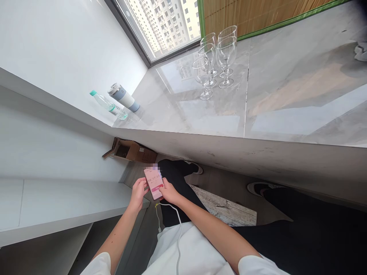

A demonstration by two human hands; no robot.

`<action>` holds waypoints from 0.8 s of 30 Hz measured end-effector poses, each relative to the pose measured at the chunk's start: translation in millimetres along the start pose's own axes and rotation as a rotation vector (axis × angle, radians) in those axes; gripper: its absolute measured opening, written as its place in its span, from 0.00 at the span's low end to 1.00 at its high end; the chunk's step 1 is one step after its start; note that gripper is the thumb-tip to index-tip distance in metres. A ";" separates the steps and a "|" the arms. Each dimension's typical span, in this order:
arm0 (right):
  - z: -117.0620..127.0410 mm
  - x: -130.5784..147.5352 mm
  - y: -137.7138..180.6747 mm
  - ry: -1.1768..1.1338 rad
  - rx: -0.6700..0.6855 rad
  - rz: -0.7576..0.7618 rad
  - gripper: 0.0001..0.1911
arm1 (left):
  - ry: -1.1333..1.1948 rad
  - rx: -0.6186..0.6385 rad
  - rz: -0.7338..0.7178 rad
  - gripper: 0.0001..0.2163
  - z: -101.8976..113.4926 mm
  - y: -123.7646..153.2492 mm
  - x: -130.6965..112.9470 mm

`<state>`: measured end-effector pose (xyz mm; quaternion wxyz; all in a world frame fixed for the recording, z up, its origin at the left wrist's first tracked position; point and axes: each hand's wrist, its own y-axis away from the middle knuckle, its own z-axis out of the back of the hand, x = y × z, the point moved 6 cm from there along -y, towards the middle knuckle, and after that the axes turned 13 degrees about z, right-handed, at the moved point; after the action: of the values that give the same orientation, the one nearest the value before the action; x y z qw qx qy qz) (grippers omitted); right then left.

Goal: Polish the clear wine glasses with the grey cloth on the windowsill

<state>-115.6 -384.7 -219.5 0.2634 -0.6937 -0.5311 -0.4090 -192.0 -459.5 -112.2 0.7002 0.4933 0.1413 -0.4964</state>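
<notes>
A smartphone (154, 183) with a pink screen showing a running-time display is held over my lap, tilted. My left hand (139, 192) grips its left edge with curled fingers. Along the right edge, my right hand (169, 191) wraps the phone, its thumb lying over the lower part of the screen near a pink button. A white cable (178, 233) hangs just below the phone and runs down over my white shirt; whether it is plugged in I cannot tell.
Several stemmed glasses (205, 94) stand on the grey marble ledge (183, 114) by the window. At its left end are a clear bottle (110, 107) with a green cap and a blue-grey tumbler (126, 98). An open cardboard box (140, 152) sits on the floor below.
</notes>
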 end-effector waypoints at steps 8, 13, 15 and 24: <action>0.5 2.3 0.5 -0.001 0.013 0.005 0.12 | 0.012 -0.002 -0.009 0.12 0.5 1.0 -0.4; 0.6 5.0 2.1 0.010 0.011 -0.014 0.12 | 0.012 -0.010 -0.008 0.12 0.7 -0.2 0.5; 0.4 5.0 2.2 0.009 0.009 -0.016 0.12 | 0.010 -0.006 -0.005 0.12 0.4 -0.4 1.0; 1.7 3.4 0.9 0.004 0.003 0.007 0.12 | -0.004 0.005 0.002 0.12 1.2 -2.3 3.9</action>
<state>-113.9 -381.9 -217.5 0.2669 -0.6943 -0.5288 -0.4088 -192.4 -462.6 -115.6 0.6998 0.4941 0.1383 -0.4970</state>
